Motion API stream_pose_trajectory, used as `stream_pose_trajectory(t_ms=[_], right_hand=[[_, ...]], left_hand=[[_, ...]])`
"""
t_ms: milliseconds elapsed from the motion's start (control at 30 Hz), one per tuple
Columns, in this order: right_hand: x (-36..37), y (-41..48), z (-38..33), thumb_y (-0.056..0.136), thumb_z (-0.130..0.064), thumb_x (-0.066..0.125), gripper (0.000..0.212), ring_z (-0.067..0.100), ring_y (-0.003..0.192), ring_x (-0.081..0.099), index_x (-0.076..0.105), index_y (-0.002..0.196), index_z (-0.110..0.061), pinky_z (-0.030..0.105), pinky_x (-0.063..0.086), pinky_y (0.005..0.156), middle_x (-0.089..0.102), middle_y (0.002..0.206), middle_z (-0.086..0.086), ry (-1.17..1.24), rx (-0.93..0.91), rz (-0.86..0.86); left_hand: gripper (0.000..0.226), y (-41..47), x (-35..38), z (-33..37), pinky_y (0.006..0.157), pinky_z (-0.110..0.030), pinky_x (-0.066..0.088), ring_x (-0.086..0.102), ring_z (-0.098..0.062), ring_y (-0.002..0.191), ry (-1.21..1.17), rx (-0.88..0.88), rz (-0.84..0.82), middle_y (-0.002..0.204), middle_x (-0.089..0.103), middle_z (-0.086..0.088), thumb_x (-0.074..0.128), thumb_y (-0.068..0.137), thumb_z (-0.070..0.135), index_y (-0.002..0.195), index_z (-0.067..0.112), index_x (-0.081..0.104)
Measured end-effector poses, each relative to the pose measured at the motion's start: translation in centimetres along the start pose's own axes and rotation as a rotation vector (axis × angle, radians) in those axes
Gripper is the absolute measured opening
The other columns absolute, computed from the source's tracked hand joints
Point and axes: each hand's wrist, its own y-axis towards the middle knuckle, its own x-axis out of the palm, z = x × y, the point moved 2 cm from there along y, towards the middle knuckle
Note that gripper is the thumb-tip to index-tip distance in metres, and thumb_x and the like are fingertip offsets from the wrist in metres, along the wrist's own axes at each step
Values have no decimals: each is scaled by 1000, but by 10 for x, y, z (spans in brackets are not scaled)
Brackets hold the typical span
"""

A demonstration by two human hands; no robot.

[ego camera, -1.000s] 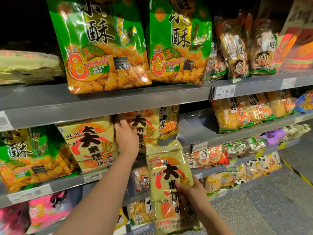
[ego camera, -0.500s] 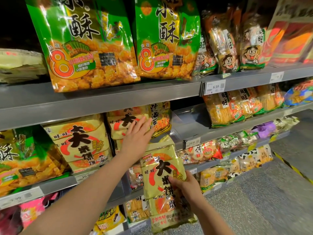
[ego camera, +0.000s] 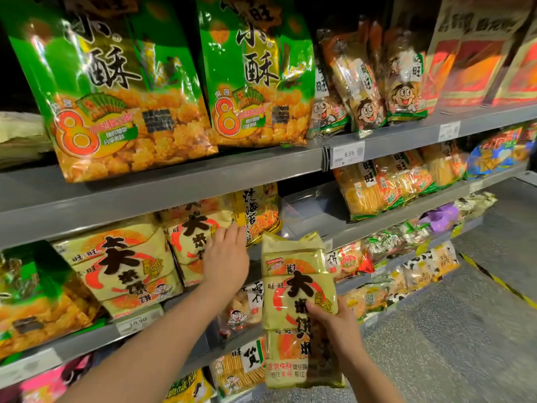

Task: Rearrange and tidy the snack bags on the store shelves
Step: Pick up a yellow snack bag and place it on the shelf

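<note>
Grey metal shelving stands in tiers, receding to the right; the top shelf (ego camera: pixel 174 184) carries two large green bags (ego camera: pixel 116 91) standing upright, with smaller packets to their right; a price tag (ego camera: pixel 347 155) is clipped to its front edge. The middle shelf (ego camera: pixel 87 343) holds yellow bags (ego camera: pixel 122 263) side by side, leaning back; the lower tiers hold mixed small packets. Beside the shelving the floor (ego camera: pixel 465 344) is grey and speckled, crossed by yellow-and-black tape (ego camera: pixel 499 283); the space above the top tier is dark. The left hand (ego camera: pixel 225 257) has its fingers straight and together, laid against the right-hand yellow bag on the middle shelf, holding nothing. The right hand (ego camera: pixel 334 324) has fingers and thumb curled round the held bag (ego camera: pixel 293 286); this bag is upright, off the shelf, in front of the lower tiers, just right of the left hand.
</note>
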Motion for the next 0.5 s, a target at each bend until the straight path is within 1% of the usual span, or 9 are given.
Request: stream_pose_trajectory(t_ms=[67, 100, 167, 233, 333, 367, 500], right_hand=[[-4, 1, 0, 74, -19, 77, 37, 26, 81, 72, 59, 107, -14, 45, 57, 78, 75, 91, 6, 47, 5, 27], [-6, 2, 1, 74, -20, 77, 37, 27, 82, 72, 58, 106, -15, 45, 57, 78, 74, 92, 7, 68, 7, 41], [-7, 2, 1, 74, -22, 77, 38, 27, 84, 71, 58, 106, -17, 48, 56, 80, 74, 94, 7, 99, 6, 58], [-7, 3, 1, 74, -22, 77, 38, 28, 85, 71, 58, 106, -18, 50, 55, 82, 74, 94, 7, 113, 11, 67], [-9, 2, 1, 73, -21, 76, 39, 28, 85, 71, 58, 107, -17, 51, 55, 81, 74, 95, 7, 119, 12, 72], [-10, 2, 2, 72, -22, 77, 39, 28, 85, 71, 58, 107, -17, 51, 55, 81, 73, 95, 7, 114, 12, 76], [-20, 4, 5, 71, -29, 78, 41, 26, 86, 71, 58, 105, -21, 50, 55, 81, 73, 95, 5, 96, 21, 103]], left_hand=[[61, 5, 1, 12, 107, -38, 35, 33, -25, 133, -238, -107, -54, 150, 31, -6, 43, 95, 24, 148, 12, 16], [67, 8, 0, 17, 106, -38, 36, 32, -26, 135, -362, -171, -84, 152, 28, -8, 45, 95, 26, 149, 11, 9], [76, 14, -4, 27, 108, -38, 34, 24, -26, 142, -571, -302, -136, 157, 13, -8, 48, 95, 27, 150, 13, -2], [81, 17, -12, 35, 106, -36, 34, 16, -25, 144, -697, -391, -134, 159, 2, -6, 49, 95, 25, 150, 14, -9], [83, 21, -14, 36, 96, -31, 39, 20, -24, 143, -777, -468, -86, 159, -2, -4, 50, 95, 22, 149, 13, -11], [83, 22, -12, 34, 96, -32, 40, 21, -25, 142, -790, -484, -72, 159, -2, -4, 51, 94, 22, 149, 13, -11], [83, 25, -7, 34, 105, -38, 36, 20, -28, 143, -766, -536, -51, 159, 0, -7, 53, 93, 24, 149, 13, -7]])
